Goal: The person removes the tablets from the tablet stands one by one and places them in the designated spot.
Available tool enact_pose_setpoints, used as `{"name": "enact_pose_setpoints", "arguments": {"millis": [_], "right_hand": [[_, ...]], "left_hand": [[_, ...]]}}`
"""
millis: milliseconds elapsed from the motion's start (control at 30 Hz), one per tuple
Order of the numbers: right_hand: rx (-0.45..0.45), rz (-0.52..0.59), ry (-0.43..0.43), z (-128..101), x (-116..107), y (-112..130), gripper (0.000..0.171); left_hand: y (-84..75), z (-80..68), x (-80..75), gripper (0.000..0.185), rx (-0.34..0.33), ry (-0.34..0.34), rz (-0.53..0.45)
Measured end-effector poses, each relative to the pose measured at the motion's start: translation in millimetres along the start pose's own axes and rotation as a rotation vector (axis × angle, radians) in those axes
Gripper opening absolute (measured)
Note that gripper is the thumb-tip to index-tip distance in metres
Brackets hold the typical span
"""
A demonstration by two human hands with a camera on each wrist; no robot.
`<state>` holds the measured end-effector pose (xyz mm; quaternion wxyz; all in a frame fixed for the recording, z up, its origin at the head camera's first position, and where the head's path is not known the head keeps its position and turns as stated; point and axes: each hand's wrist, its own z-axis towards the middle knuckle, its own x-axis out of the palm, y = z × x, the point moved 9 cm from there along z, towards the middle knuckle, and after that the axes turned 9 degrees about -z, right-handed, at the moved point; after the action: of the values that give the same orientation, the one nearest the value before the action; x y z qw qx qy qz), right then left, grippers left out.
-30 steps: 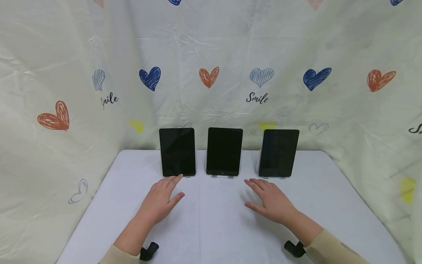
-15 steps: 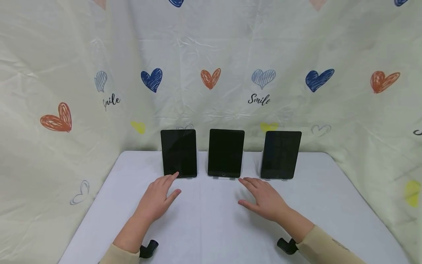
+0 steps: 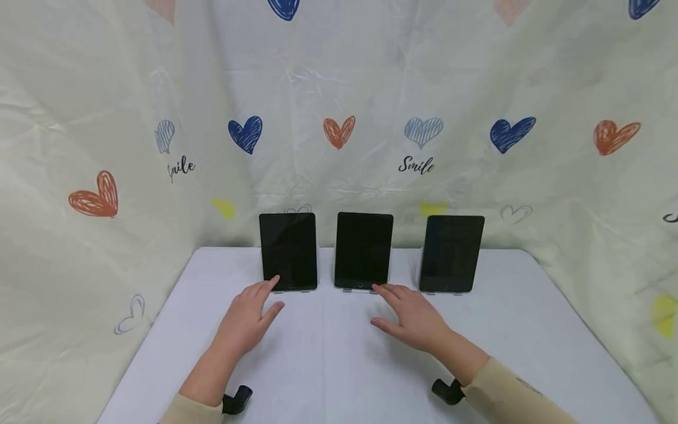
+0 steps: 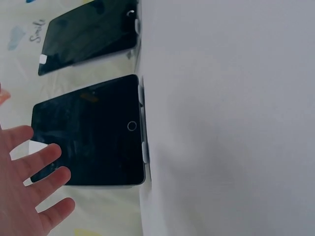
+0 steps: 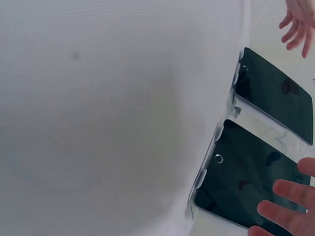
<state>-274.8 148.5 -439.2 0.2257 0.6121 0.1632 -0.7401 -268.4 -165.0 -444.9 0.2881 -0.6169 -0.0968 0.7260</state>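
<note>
Three black tablets stand upright in a row at the back of the table: a left tablet [image 3: 288,247], a middle tablet [image 3: 364,248] and a right tablet [image 3: 452,252]. Clear stands hold them from below. My left hand [image 3: 245,321], fingers spread and nothing in them, overlaps the left tablet's lower left corner in the head view. In the left wrist view its fingers [image 4: 47,157] show before a dark screen. My right hand [image 3: 414,320], also holding nothing, has its fingertips near the middle tablet's lower right corner. The right wrist view shows its fingers [image 5: 290,191] in front of a screen.
A white cloth covers the table [image 3: 344,365]. Behind the tablets hangs a pale curtain [image 3: 296,88] printed with hearts and "Smile". Black wrist-worn devices [image 3: 236,400] show beneath both beige sleeves [image 3: 508,388].
My right hand has moved left, from between the middle and right tablets to the middle tablet's lower corner. My left hand has shifted slightly left. The head view has tilted up a little.
</note>
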Motion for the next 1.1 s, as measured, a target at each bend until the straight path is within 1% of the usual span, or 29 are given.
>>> {"name": "enact_pose_setpoints", "arguments": {"millis": [233,467,600,767,933,1100], "right_hand": [[0.029,0.005,0.021,5,2,0,0.085],[0.048,0.016,0.022,12,6,4,0.077],[0.048,0.027,0.017,16,5,7,0.077],[0.046,0.046,0.023,22,5,11,0.080],[0.045,0.047,0.021,26,5,14,0.085],[0.058,0.044,0.018,32,4,17,0.082]], "left_hand": [[3.6,1.8,-4.1,0.066,-0.011,-0.015,-0.013],[4.6,3.3,-9.7,0.067,-0.013,-0.040,-0.014],[6.3,5.9,-11.5,0.067,-0.025,-0.045,-0.016],[10.7,7.7,-14.7,0.068,-0.039,-0.045,-0.014],[15.6,10.0,-16.6,0.065,-0.052,-0.050,-0.029],[19.8,11.6,-15.9,0.064,-0.059,-0.057,-0.041]]}}
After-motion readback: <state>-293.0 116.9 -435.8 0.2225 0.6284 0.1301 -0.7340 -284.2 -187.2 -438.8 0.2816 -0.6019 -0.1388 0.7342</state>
